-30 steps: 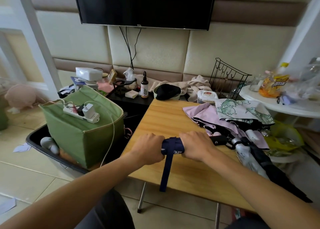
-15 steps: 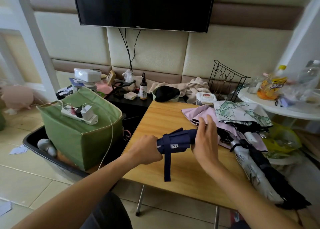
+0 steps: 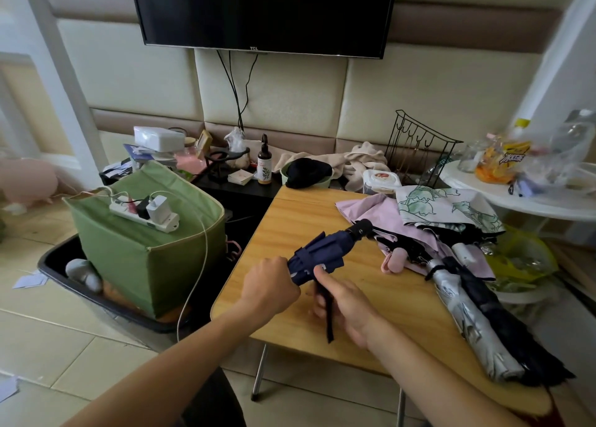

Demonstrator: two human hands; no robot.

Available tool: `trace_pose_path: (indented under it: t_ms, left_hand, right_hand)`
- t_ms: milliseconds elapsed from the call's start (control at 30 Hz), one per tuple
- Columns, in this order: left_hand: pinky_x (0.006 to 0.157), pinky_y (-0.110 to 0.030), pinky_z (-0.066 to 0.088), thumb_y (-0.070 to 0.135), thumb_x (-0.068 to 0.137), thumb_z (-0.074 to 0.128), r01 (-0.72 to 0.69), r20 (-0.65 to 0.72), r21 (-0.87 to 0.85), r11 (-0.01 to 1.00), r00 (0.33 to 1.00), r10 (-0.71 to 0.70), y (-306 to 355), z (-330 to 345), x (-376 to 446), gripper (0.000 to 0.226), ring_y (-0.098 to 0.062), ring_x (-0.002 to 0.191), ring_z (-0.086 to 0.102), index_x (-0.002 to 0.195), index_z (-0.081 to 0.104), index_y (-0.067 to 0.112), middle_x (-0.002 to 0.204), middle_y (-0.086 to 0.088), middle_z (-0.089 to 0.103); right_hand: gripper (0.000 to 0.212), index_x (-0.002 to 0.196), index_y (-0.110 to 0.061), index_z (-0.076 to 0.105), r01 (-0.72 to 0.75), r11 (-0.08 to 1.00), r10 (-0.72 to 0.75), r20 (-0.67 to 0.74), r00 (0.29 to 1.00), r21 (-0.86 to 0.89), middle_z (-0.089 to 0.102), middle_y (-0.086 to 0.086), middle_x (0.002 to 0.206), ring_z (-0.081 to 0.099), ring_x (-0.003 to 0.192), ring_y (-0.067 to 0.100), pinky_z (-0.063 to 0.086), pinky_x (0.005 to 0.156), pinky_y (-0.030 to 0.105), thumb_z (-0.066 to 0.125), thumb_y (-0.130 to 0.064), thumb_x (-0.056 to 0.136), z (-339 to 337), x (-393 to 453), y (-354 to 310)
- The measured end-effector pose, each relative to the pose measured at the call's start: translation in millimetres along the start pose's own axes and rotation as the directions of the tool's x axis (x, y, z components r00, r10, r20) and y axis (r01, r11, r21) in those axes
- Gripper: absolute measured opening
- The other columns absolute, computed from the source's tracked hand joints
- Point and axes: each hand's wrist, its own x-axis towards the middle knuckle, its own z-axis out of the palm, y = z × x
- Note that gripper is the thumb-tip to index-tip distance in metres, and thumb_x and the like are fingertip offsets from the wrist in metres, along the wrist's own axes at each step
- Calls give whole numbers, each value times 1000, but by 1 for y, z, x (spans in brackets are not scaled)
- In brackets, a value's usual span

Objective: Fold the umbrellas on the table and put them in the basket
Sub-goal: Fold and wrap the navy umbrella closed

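Observation:
A folded navy umbrella (image 3: 325,249) is held slanted above the wooden table (image 3: 290,217), its black handle pointing up and to the right. My left hand (image 3: 269,286) grips its lower end. My right hand (image 3: 342,304) pinches the umbrella's dark closing strap (image 3: 329,323), which hangs down past my palm. A pink umbrella (image 3: 383,213), a white one with green flowers (image 3: 445,204) and a silver-and-black one (image 3: 474,317) lie on the table's right side. The green fabric basket (image 3: 145,249) stands on the floor to the left.
A white power strip with chargers (image 3: 145,213) lies across the basket's top, its cable hanging down. The basket stands in a black tray (image 3: 64,284). Bottles, cloths and a wire rack (image 3: 419,146) crowd the far edge. At right is a white round table (image 3: 522,197).
The umbrella went from lying flat under both hands to being lifted and tilted. My right hand left its body and took hold of the strap.

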Motion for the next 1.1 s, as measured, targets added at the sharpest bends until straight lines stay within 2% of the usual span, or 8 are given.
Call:
trace_pose_path:
  t_ms: [67, 133, 333, 433, 500, 800, 967, 1100]
  left_hand:
    - [49, -27, 41, 24, 81, 64, 21, -20, 7, 1000, 1000, -21, -2, -1, 1, 13, -25, 63, 61, 90, 59, 16, 74, -1, 60]
    - [49, -27, 39, 25, 80, 65, 50, -34, 8, 999, 998, -49, -5, -3, 3, 17, -23, 63, 60, 93, 61, 16, 73, 1, 58]
    - [45, -24, 39, 28, 74, 70, 143, 79, -152, 978, 988, -133, -8, -6, 3, 18, -21, 54, 57, 82, 61, 15, 66, 0, 59]
    - [41, -21, 40, 22, 74, 70, 214, 175, -337, 917, 971, -162, -4, -15, 3, 18, -17, 44, 55, 86, 63, 9, 62, -3, 60]
    - [38, -19, 33, 18, 75, 69, 232, 236, -398, 888, 961, -146, 0, -21, 0, 15, -14, 36, 45, 84, 61, 9, 57, -3, 54]
    - [45, -24, 28, 8, 75, 67, 244, 404, -658, 712, 913, 61, 12, -31, -17, 19, -17, 42, 39, 78, 49, 11, 58, -4, 43]
    - [38, -19, 25, 9, 83, 63, 411, 605, -731, 544, 760, 238, 7, -32, -25, 13, -13, 44, 36, 79, 51, 12, 61, -1, 45]
    - [34, -15, 21, 16, 85, 58, 675, 725, -656, 337, 441, 529, -2, -33, -22, 19, -5, 42, 34, 73, 43, 20, 62, 6, 36]
  right_hand:
    - [45, 68, -16, 61, 91, 993, -92, -5, 996, -78, 37, -1, 59, 38, 50, 15, 42, 65, 33, 64, -54, 92, 1, -2, -2]
    - [46, 68, -16, 52, 149, 977, -150, 7, 989, -152, 31, -4, 56, 32, 48, 13, 44, 63, 28, 56, -46, 102, 2, -5, -5]
    - [50, 66, -15, 49, 195, 960, -186, 63, 981, -201, 30, -1, 54, 30, 45, 14, 48, 68, 36, 46, -42, 108, 0, -11, -8]
    - [48, 71, -13, 51, 219, 948, -201, 99, 975, -230, 31, -3, 50, 30, 40, 14, 43, 58, 34, 48, -46, 105, -10, -7, -6]
    - [47, 73, -13, 51, 221, 938, -198, 109, 974, -266, 31, -2, 48, 30, 35, 16, 40, 53, 33, 49, -51, 101, -19, -4, -5]
    - [45, 75, -13, 56, 171, 914, -128, 139, 982, -368, 35, -5, 54, 31, 47, 11, 37, 48, 26, 47, -44, 107, -35, 2, -18]
    - [38, 75, -23, 63, 238, 913, -203, 137, 970, -332, 37, -2, 56, 28, 52, 13, 26, 48, 23, 57, -51, 101, -38, -1, -15]
    - [16, 83, -39, 65, 331, 921, -296, 183, 938, -204, 34, -2, 58, 27, 52, 11, 24, 49, 24, 62, -52, 93, -34, -7, -15]
